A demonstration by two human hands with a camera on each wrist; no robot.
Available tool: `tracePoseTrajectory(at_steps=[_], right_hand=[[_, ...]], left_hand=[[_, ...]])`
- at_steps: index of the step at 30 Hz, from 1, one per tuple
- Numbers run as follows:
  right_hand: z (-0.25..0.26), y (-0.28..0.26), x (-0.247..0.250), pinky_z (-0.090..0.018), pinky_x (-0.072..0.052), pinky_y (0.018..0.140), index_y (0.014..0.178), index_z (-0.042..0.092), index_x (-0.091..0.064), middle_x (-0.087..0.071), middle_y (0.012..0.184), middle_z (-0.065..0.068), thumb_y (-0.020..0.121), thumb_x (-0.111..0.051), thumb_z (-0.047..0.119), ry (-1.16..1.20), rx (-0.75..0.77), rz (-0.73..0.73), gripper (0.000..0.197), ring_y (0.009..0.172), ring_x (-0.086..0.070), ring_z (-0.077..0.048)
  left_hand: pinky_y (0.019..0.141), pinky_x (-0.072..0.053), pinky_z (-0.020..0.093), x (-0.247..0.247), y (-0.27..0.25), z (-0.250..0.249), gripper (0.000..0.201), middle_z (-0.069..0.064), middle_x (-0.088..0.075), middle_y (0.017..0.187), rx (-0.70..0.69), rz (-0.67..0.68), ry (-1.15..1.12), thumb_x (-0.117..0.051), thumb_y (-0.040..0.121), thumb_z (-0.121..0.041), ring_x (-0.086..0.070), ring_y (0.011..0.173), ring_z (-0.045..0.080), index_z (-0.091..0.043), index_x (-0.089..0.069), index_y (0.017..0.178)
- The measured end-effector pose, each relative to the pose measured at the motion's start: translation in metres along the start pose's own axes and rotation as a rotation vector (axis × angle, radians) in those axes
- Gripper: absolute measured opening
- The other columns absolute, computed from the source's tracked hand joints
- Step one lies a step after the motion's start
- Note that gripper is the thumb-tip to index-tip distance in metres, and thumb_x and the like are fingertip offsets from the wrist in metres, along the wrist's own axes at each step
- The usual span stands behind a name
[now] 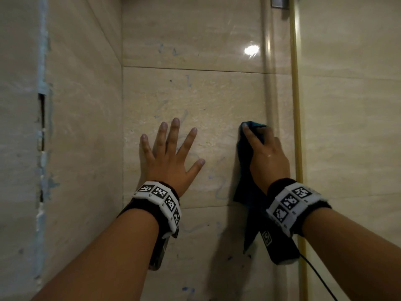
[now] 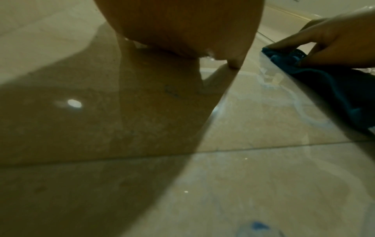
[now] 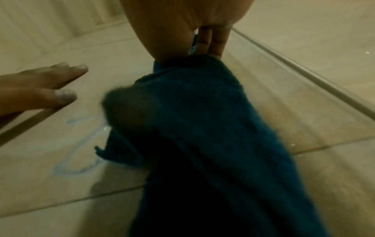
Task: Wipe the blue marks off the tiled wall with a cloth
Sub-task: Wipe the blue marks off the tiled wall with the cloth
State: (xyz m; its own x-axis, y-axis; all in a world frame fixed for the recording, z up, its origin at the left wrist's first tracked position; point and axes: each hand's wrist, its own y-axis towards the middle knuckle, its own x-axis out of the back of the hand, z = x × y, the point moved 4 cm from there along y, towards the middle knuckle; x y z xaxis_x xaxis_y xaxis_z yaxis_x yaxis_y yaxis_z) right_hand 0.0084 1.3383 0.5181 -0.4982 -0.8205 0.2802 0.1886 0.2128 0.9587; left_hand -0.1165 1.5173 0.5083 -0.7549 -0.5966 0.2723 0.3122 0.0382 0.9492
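The right hand presses a blue cloth against the tiled wall, index finger stretched up over the cloth's top edge and the other fingers curled round the bunched fabric; the rest of the cloth hangs down past the wrist. In the right wrist view the fingers pinch the cloth close under the palm. The left hand lies flat on the same tile with fingers spread, holding nothing, seemingly bracing.

The marks that matter lie between the two hands and a little below: a faint blue looping scribble just left of the cloth's hanging edge, running mostly up and down the tile. It shows pale in the right wrist view, just beside the cloth. More faint strokes sit on the tile above, and darker spots lower down.

The right hand, already carrying the cloth, is the nearer; the next stroke probably has to sweep leftward and down across the scribble. The left thumb is close to that path and may need to shift.
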Motion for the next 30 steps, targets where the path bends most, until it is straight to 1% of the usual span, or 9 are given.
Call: tracePoseTrajectory(at_steps=[3,5,9,14,16,19,22,25,30], right_hand=[[-0.003,-0.001,-0.001,-0.044,-0.045,0.079,0.15,0.023,-0.023,-0.03,0.148,-0.014,0.085,-0.046,-0.005,-0.042,-0.079,0.016,0.074,0.121,-0.036,-0.04],[0.003,-0.01,-0.005,-0.048,-0.046,0.083,0.148,0.016,-0.03,-0.038,0.143,-0.017,0.084,-0.05,-0.004,-0.031,-0.05,-0.002,0.07,0.118,-0.04,-0.043],[0.006,-0.025,-0.012,-0.049,-0.05,0.079,0.136,0.008,-0.049,-0.053,0.128,-0.02,0.082,-0.058,-0.005,0.019,0.02,-0.056,0.056,0.104,-0.051,-0.044],[-0.006,-0.016,-0.009,-0.047,-0.046,0.084,0.143,0.016,-0.04,-0.038,0.144,-0.013,0.094,-0.047,0.005,0.041,-0.072,-0.069,0.051,0.118,-0.041,-0.038],[-0.006,-0.016,-0.01,-0.048,-0.045,0.086,0.145,0.018,-0.037,-0.034,0.147,-0.014,0.093,-0.046,0.004,0.042,-0.106,-0.086,0.054,0.116,-0.041,-0.04],[0.009,-0.025,-0.015,-0.05,-0.049,0.078,0.139,0.011,-0.046,-0.047,0.136,-0.022,0.08,-0.059,-0.007,0.038,0.044,-0.131,0.063,0.097,-0.051,-0.046],[0.015,-0.039,-0.022,-0.042,-0.052,0.066,0.134,0.012,-0.053,-0.055,0.129,-0.02,0.069,-0.07,-0.008,-0.023,0.186,-0.121,0.07,0.085,-0.054,-0.042],[0.014,-0.039,-0.02,-0.04,-0.051,0.062,0.134,0.015,-0.053,-0.053,0.131,-0.018,0.068,-0.07,-0.01,-0.015,0.181,-0.117,0.073,0.085,-0.054,-0.041],[0.026,-0.014,-0.013,-0.042,-0.05,0.066,0.138,0.017,-0.048,-0.045,0.14,-0.017,0.073,-0.056,-0.014,0.045,0.156,-0.095,0.073,0.091,-0.05,-0.042]], left_hand=[[0.111,0.004,0.06,0.0,0.0,-0.001,0.074,0.0,0.013,0.16,0.012,0.012,-0.01,-0.007,0.085,-0.072,0.01,0.146,0.024,-0.039,0.008,0.149],[0.11,0.007,0.06,0.0,-0.001,-0.002,0.074,0.0,0.017,0.159,0.022,0.026,-0.012,-0.004,0.084,-0.073,0.014,0.146,0.023,-0.039,0.011,0.148],[0.109,0.012,0.059,0.002,-0.002,-0.001,0.074,-0.002,0.031,0.154,0.035,0.077,-0.007,0.006,0.079,-0.073,0.026,0.143,0.023,-0.041,0.024,0.144],[0.109,0.013,0.058,0.002,-0.002,-0.001,0.074,-0.002,0.032,0.154,0.039,0.089,-0.03,0.005,0.079,-0.073,0.026,0.142,0.023,-0.041,0.025,0.143],[0.109,0.012,0.059,0.002,-0.002,-0.002,0.074,-0.002,0.029,0.155,0.036,0.078,-0.032,0.003,0.08,-0.073,0.024,0.143,0.023,-0.041,0.022,0.144],[0.109,0.01,0.06,0.002,-0.002,-0.002,0.074,-0.001,0.026,0.156,0.038,0.063,-0.031,0.001,0.082,-0.072,0.021,0.144,0.023,-0.04,0.019,0.145],[0.11,0.01,0.06,0.002,-0.003,-0.003,0.074,-0.002,0.029,0.155,0.042,0.074,-0.021,0.004,0.08,-0.072,0.024,0.143,0.023,-0.041,0.023,0.144],[0.11,0.009,0.06,0.004,-0.003,-0.003,0.074,-0.002,0.031,0.154,0.038,0.089,-0.025,0.006,0.079,-0.072,0.026,0.142,0.022,-0.041,0.025,0.143],[0.11,0.009,0.061,0.004,-0.002,-0.003,0.074,-0.002,0.032,0.154,0.043,0.102,-0.033,0.005,0.079,-0.072,0.025,0.143,0.023,-0.041,0.026,0.143]])
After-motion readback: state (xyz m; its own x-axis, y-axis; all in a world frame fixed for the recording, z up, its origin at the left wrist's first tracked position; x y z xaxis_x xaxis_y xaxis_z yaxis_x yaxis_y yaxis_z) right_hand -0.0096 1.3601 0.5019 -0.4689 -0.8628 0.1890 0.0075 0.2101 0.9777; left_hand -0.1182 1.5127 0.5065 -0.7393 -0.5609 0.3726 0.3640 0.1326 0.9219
